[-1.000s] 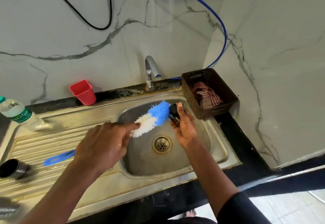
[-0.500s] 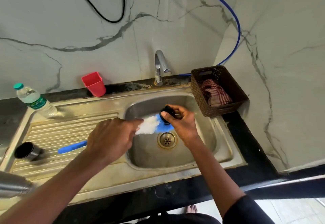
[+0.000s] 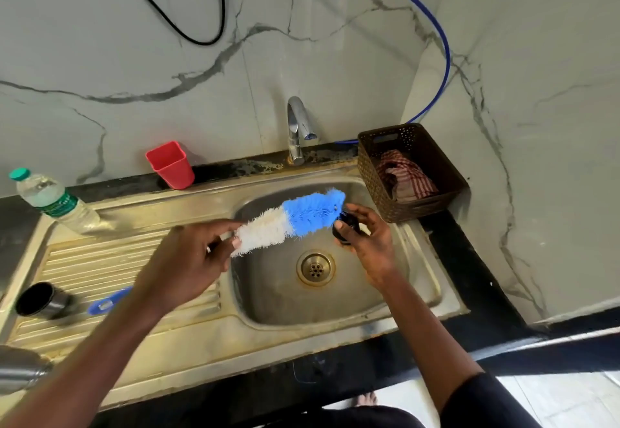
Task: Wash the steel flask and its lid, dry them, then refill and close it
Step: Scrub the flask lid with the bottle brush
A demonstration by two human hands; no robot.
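right grip (image 3: 370, 246) pinches the lid (image 3: 346, 224) over the sink (image 3: 335, 323); left grip (image 3: 188, 256) curls round the brush (image 3: 302, 216), blue tip at the lid: the scrubbing step, i judge. flask (image 3: 20, 370) lies far left. next likely calls for a rinse under the tap (image 3: 298, 125).

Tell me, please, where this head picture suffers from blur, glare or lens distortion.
In the head view, the left hand holding the brush looks motion-soft, while the right hand and lid are sharper; a pale glare streak runs down the wall above the tap; the wide lens bows the sink rim.
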